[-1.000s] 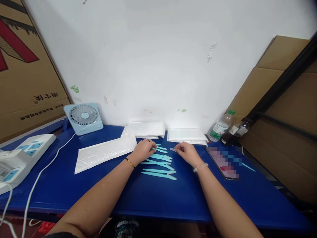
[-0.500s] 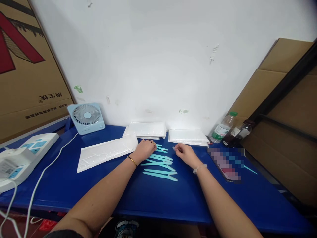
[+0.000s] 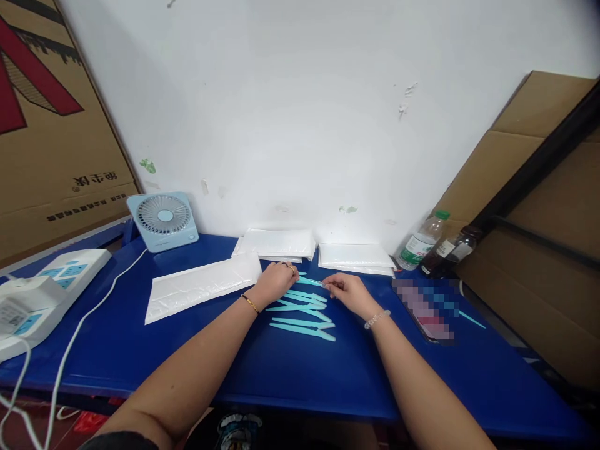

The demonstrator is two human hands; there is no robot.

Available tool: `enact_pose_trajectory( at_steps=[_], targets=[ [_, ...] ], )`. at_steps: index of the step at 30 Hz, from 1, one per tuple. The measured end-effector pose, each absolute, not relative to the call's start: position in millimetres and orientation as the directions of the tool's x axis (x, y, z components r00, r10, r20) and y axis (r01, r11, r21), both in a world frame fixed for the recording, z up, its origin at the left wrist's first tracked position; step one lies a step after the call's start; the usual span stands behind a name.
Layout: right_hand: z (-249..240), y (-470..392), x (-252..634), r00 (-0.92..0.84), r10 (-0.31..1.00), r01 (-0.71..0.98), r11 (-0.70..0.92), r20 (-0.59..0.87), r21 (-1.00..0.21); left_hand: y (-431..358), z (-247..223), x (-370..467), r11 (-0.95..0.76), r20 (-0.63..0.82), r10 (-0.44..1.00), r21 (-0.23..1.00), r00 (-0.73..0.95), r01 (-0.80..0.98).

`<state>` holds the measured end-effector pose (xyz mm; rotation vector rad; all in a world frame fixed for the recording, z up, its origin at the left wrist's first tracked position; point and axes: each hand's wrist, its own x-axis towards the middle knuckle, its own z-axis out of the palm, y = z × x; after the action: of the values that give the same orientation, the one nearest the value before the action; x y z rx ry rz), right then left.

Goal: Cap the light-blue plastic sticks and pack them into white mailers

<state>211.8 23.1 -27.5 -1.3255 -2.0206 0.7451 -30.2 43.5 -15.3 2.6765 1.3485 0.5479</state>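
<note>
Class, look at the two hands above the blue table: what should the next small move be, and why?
Probably, the right hand should ease the small pale piece onto the tip of the turquoise tool at the left hand. Piece and tip appear lined up and close together; whether they already touch is too small to tell.

On a smooth blue tabletop [image 3: 300, 381], the bare left hand [image 3: 277, 281] has its fingertips at the far end of a row of slim, turquoise, angled-tip sticks [image 3: 300, 330], while the bare right hand [image 3: 347, 292] pinches a small, pale, translucent piece [image 3: 323, 285] against one stick's tip (the fingers partly hide it). Flat white padded envelopes [image 3: 201, 287] lie behind, between a square light-blue fan [image 3: 164, 215] and a clear, green-capped plastic bottle [image 3: 417, 245].
</note>
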Motion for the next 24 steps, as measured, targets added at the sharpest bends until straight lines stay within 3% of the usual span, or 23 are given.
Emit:
enact_pose_trajectory(
  at_steps=[9,11,14,16,24],
  targets=[
    [-19,15,208,-0.418,0.906,0.528,0.304,0.070,-0.793,36,-14,-29,-0.698,0.225,0.713,0.309,0.664,0.646],
    [-16,20,219,-0.325,0.937,0.599,0.308,0.126,-0.739,39,-14,-33,-0.670,0.213,0.740,0.315,0.638,0.672],
    [-16,31,240,-0.125,0.937,0.763,0.301,0.326,-0.572,46,-16,-40,-0.598,0.253,0.800,0.286,0.543,0.749],
    [-20,38,250,-0.101,0.920,0.827,0.289,0.379,-0.482,50,-18,-44,-0.581,0.276,0.810,0.261,0.517,0.771],
    [-43,47,236,-0.232,0.942,0.842,0.320,0.244,-0.434,55,-27,-41,-0.532,0.238,0.845,0.288,0.478,0.796]
  ],
)
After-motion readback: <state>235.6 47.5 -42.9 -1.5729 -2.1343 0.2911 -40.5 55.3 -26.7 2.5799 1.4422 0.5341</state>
